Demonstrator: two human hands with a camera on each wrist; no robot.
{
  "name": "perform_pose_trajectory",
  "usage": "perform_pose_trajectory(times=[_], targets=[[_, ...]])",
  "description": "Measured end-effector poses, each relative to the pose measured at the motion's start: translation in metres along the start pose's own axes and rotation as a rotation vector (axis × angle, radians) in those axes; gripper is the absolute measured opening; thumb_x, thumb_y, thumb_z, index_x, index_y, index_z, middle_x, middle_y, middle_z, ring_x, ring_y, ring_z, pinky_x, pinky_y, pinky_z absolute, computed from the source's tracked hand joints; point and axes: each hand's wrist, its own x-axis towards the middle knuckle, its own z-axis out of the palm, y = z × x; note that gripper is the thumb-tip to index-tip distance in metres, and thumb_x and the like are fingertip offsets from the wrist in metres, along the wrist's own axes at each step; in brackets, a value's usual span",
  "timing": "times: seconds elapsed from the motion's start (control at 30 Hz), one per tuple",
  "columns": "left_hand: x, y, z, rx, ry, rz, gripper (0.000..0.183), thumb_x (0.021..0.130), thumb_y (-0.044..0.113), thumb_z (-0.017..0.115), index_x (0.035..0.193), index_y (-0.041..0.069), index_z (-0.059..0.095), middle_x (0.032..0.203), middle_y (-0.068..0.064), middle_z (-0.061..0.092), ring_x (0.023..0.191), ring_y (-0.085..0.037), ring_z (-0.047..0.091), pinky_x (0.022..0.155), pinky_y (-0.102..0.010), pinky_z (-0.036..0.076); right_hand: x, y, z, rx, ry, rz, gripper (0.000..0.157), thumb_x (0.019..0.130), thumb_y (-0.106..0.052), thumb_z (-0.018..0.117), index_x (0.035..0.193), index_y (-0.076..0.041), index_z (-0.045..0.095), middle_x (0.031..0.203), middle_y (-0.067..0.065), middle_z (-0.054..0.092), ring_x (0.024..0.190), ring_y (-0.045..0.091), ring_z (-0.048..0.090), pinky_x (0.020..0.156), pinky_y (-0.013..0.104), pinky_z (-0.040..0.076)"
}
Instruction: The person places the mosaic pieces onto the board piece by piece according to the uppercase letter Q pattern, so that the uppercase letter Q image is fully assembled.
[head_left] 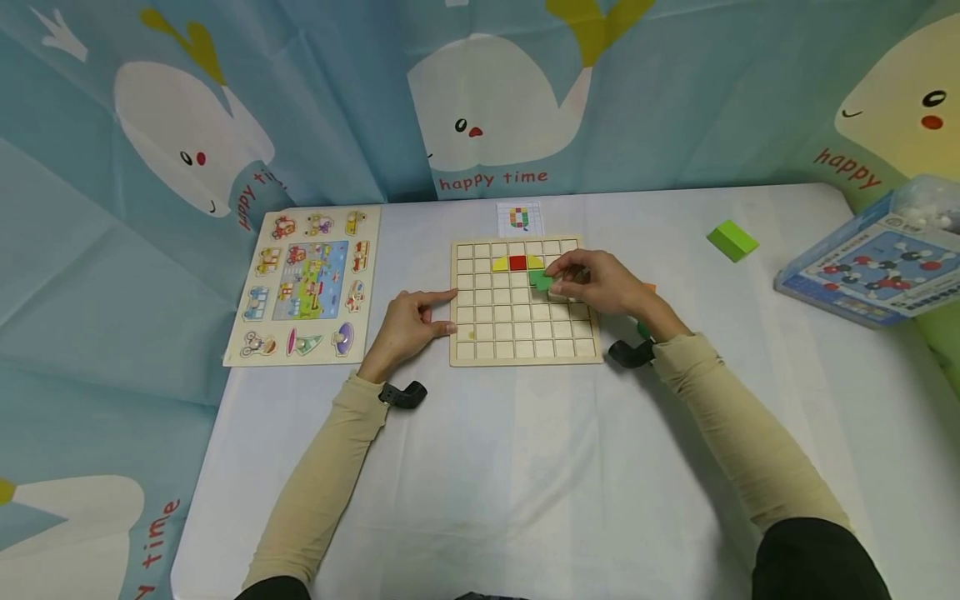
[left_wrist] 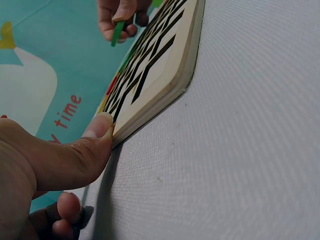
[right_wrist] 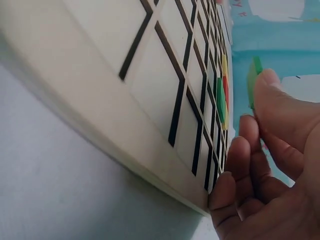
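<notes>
A square wooden grid board (head_left: 498,329) lies on the white table. In its upper rows are a red square tile (head_left: 517,263) between two yellow rounded tiles (head_left: 500,264), and a green tile (right_wrist: 220,100) below the right yellow one. My right hand (head_left: 600,279) pinches another thin green tile (left_wrist: 117,34) between thumb and fingers, just over the board's right half. My left hand (head_left: 408,325) rests at the board's left edge, index finger and thumb extended and touching it, the other fingers folded under.
Behind the board lies a small pattern card (head_left: 519,219). A picture puzzle (head_left: 247,333) is at the left. To the right are a green block (head_left: 732,241) and a blue box (head_left: 877,267). An orange piece (head_left: 650,287) and a green piece (head_left: 642,330) show partly behind my right wrist.
</notes>
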Motion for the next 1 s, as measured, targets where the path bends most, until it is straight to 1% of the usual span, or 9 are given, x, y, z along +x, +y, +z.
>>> perform_pose_trajectory(times=[0.13, 0.33, 0.57, 0.7, 0.83, 1.0], targets=[[-0.0003, 0.0000, 0.0000, -0.003, -0.002, -0.002, 0.056, 0.085, 0.013, 0.091, 0.138, 0.014, 0.072, 0.065, -0.001, 0.047, 0.068, -0.020, 0.041, 0.072, -0.033, 0.033, 0.0018, -0.0018, 0.0016, -0.032, -0.026, 0.002, 0.027, 0.101, -0.015, 0.074, 0.124, -0.001, 0.071, 0.110, 0.015, 0.069, 0.096, 0.025, 0.060, 0.080, 0.025, 0.047], [-0.0002, -0.0001, 0.0000, -0.003, -0.005, 0.000, 0.056, 0.085, 0.013, 0.091, 0.138, 0.014, 0.072, 0.065, 0.000, 0.047, 0.065, -0.018, 0.040, 0.070, -0.032, 0.034, 0.0039, -0.0029, 0.0037, -0.069, -0.038, 0.007, 0.025, 0.100, -0.017, 0.076, 0.121, -0.003, 0.073, 0.110, 0.013, 0.070, 0.095, 0.024, 0.061, 0.082, 0.025, 0.046], [0.0001, 0.0002, -0.0001, -0.002, -0.004, 0.003, 0.056, 0.084, 0.013, 0.091, 0.138, 0.014, 0.072, 0.064, 0.000, 0.047, 0.064, -0.017, 0.040, 0.069, -0.031, 0.034, 0.0070, -0.0016, 0.0075, -0.116, -0.036, 0.030, 0.025, 0.098, -0.014, 0.078, 0.119, -0.003, 0.072, 0.110, 0.012, 0.069, 0.098, 0.023, 0.061, 0.089, 0.034, 0.048], [0.0002, 0.0000, -0.0003, -0.002, -0.006, 0.006, 0.056, 0.085, 0.013, 0.091, 0.138, 0.013, 0.072, 0.064, 0.000, 0.047, 0.064, -0.017, 0.040, 0.068, -0.031, 0.034, 0.0080, -0.0012, 0.0093, -0.135, -0.035, 0.018, 0.025, 0.097, -0.014, 0.079, 0.118, -0.003, 0.072, 0.109, 0.012, 0.069, 0.098, 0.023, 0.061, 0.091, 0.039, 0.049], [0.0003, -0.0003, -0.0002, -0.003, -0.004, 0.001, 0.056, 0.085, 0.013, 0.091, 0.138, 0.014, 0.072, 0.065, -0.001, 0.047, 0.065, -0.017, 0.040, 0.070, -0.031, 0.034, 0.0086, -0.0015, 0.0100, -0.147, -0.036, 0.001, 0.025, 0.095, -0.012, 0.081, 0.116, -0.003, 0.072, 0.107, 0.011, 0.069, 0.096, 0.023, 0.061, 0.091, 0.040, 0.049], [0.0000, 0.0010, -0.0004, -0.016, 0.001, -0.009, 0.056, 0.085, 0.013, 0.091, 0.137, 0.014, 0.073, 0.064, 0.000, 0.047, 0.065, -0.018, 0.040, 0.071, -0.033, 0.034, 0.0090, -0.0019, 0.0101, -0.148, -0.040, 0.000, 0.025, 0.093, -0.012, 0.083, 0.115, -0.004, 0.073, 0.107, 0.010, 0.069, 0.096, 0.022, 0.061, 0.091, 0.039, 0.049]])
